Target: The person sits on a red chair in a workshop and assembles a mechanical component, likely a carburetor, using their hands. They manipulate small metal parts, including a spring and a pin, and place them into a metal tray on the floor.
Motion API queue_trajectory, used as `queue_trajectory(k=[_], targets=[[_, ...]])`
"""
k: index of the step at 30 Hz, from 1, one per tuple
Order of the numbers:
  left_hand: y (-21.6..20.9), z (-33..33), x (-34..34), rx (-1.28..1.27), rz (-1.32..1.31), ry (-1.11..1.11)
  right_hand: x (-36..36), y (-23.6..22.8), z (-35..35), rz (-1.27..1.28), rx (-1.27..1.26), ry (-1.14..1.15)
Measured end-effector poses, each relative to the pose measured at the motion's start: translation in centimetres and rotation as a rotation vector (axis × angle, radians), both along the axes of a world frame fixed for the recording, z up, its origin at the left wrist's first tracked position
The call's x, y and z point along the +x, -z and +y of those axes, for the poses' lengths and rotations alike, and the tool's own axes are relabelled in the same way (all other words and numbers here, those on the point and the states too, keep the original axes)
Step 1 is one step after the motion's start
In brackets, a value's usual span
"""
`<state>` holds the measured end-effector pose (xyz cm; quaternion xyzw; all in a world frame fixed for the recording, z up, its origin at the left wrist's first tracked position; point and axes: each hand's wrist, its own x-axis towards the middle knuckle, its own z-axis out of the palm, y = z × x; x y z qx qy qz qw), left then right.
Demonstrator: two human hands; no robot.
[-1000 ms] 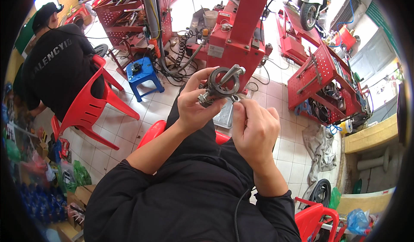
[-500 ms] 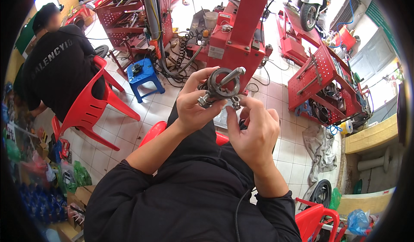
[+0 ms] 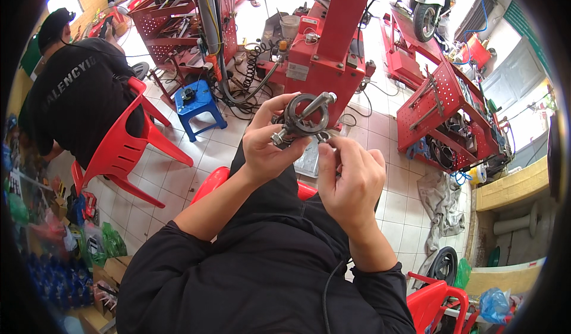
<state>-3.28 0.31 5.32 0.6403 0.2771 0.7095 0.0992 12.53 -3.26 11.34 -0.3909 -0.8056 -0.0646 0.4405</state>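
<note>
head view: looks down over a pale tiled floor (image 3: 386, 135), crowded with workshop gear. beyond it, at top centre, a red machine (image 3: 324, 66) with a thick upright post; at upper right, a scooter (image 3: 429, 13) on a raised red platform, and just below, a red tool cart (image 3: 440, 117) with perforated sides. to the left, a person in a black shirt (image 3: 83, 84), seated on a red plastic chair (image 3: 122, 149), well apart from the work. nearer the middle, a black-clad lap (image 3: 279, 200) and a blue stool (image 3: 201, 111) bearing a small dark part.

above the lap, both hands, close together. left hand (image 3: 267, 146): fingers wrapped round the side of a dark metal ring (image 3: 306, 128), holding it up between the two hands, against the backdrop of the red machine. right hand (image 3: 354, 173): curled, thumb and forefinger apparently pinched on a small metal fitting (image 3: 322, 136) at the ring's lower edge.

across the ring's opening, a long bolt (image 3: 315, 106), tilted up to the right; through the opening or only in front, cannot tell. to judge by this, partway along: ring, bolt and fitting together as one cluster, with the fitting apparently unfinished; whether tightening or loosening, cannot tell.
</note>
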Motion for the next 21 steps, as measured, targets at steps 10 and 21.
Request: queue_trajectory(k=[10, 21], targets=[[0.1, -0.3, 0.1, -0.075, -0.040, 0.016, 0.1, 0.7, 0.6, -0.043, 0.072, 0.005], [0.2, -0.4, 0.0, -0.074, -0.039, 0.017, -0.2, 0.2, 0.1, -0.030, -0.008, -0.004]])
